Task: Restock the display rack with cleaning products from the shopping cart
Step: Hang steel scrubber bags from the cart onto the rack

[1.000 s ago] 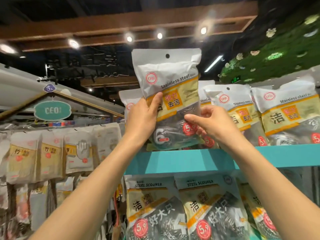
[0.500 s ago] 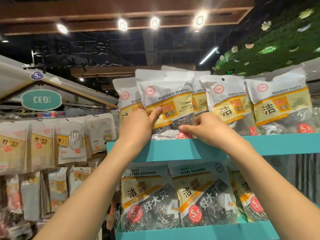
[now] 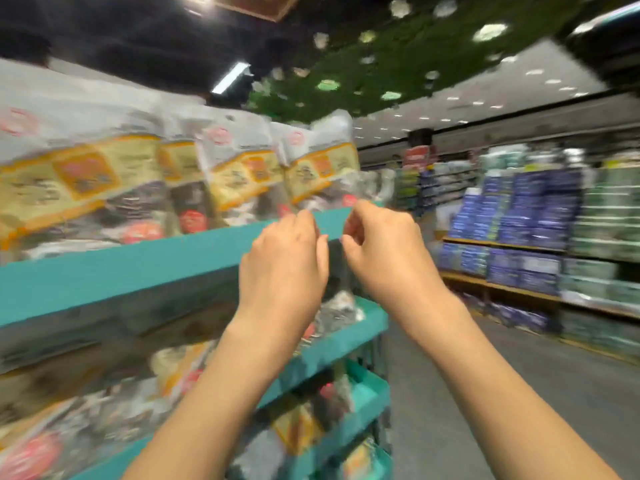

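Since the earlier frame the view has swung to the right and blurred, and both hands have come away from the scourer packet they were seating on the top shelf. That packet now appears to stand among the row of scourer packets (image 3: 242,174) on the teal top shelf (image 3: 138,268) of the display rack, though the blur makes it impossible to say which one it is.

The left hand (image 3: 287,258) and the right hand (image 3: 384,244) hover close together in front of the shelf's right end, fingers loosely curled and holding nothing that can be seen. Neither appears to touch a packet or the shelf edge, though smearing makes that uncertain.

Below, the lower shelves (image 3: 339,344) of the rack also carry blurred scourer packets (image 3: 180,368). To the right an aisle floor (image 3: 485,393) opens, with stacked blue and green goods (image 3: 533,216) on far shelving.

As to progress, the top row looks well filled, with packets side by side to the shelf's right end, so this one placement seems finished. The shopping cart is not in view, so how much stock is left cannot be told. The likely next step is to turn toward the cart for another product.
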A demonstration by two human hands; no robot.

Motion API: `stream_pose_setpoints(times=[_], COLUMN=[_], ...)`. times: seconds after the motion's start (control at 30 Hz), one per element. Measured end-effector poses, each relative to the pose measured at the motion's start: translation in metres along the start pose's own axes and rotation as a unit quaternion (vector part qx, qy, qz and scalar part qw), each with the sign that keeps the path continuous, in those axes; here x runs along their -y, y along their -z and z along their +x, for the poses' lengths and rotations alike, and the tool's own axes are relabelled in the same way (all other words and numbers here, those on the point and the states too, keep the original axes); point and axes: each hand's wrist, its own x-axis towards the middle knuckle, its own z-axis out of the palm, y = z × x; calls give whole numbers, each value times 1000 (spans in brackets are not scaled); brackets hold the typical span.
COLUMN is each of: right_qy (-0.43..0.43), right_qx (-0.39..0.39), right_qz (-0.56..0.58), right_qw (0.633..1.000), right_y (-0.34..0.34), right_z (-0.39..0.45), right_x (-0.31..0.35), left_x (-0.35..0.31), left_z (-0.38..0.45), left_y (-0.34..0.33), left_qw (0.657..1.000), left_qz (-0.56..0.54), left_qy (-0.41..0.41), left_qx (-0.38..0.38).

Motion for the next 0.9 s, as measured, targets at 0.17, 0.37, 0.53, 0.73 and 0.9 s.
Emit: stream_pose_setpoints(times=[0.17,0.37,0.53,0.73,0.9], right_qy=[-180,-404,-563,-710,-777], right_qx=[8,12,-55,-155,-236], right_qz=[-178,-328,-405,-407,-434], right_qw=[967,854,718,554,390], right_y=[52,149,241,306,346], right_z=[-107,-278,-424,-574,-671], right_x=[-63,-61,-10,76,173], left_x=[-75,-191,-290,-377,-413], left_z=[-52,-157,-266,-401,-498], left_y=[-45,-43,10,90,154], left_qw=[973,858,721,567,442], left_qz=[-176,-370,-441,-448,-473], left_qy=[-110,-248,-385,-534,-594], left_qx=[104,255,371,439,478])
